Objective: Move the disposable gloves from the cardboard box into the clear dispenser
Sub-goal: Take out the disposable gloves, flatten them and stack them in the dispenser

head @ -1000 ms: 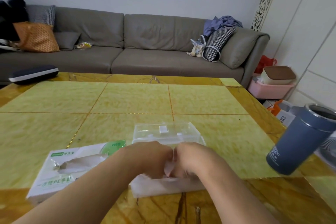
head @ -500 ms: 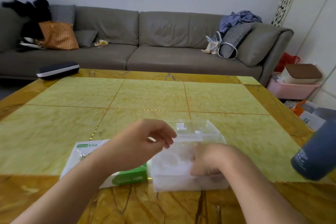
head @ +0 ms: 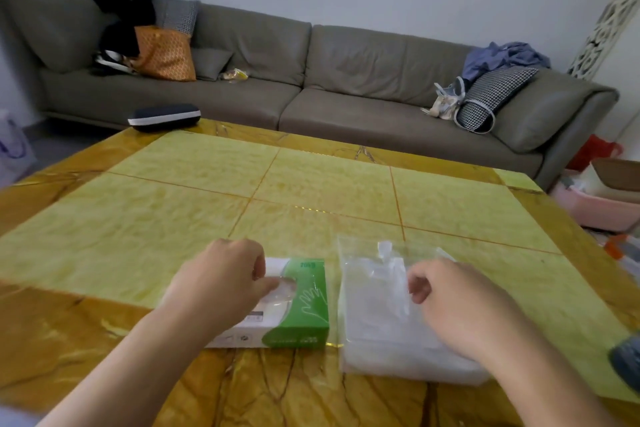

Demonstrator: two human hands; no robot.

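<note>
The left hand sits over the slot in the top of the box, fingers curled and tips pressed together at the opening, where a wisp of clear film shows; it looks to be pinching gloves, though how many it has caught cannot be told. The right hand hovers over the dispenser, fingers loosely curled with nothing plainly between them; whether it touches the film below is unclear. The box lies just left of the dispenser, a narrow strip of desk between them, and both sit near the desk's front edge. Most of the gloves visible are a hazy white stack inside the dispenser, under and ahead of the right hand; what is left in the box is hidden by the left hand and the cardboard. The step, as I judge it, is pulling another batch out of the slot. To do it well, the left fingers should reach deep enough to take a flat sheaf, not one loose sheet, and draw it up and out slowly so the thin film does not tear or snag on the slot's edge. The light box may lift with the pull, so the right hand could hold it down, then flatten the stack once the batch is laid across. Beyond both hands runs open desk, then a sofa.
</note>
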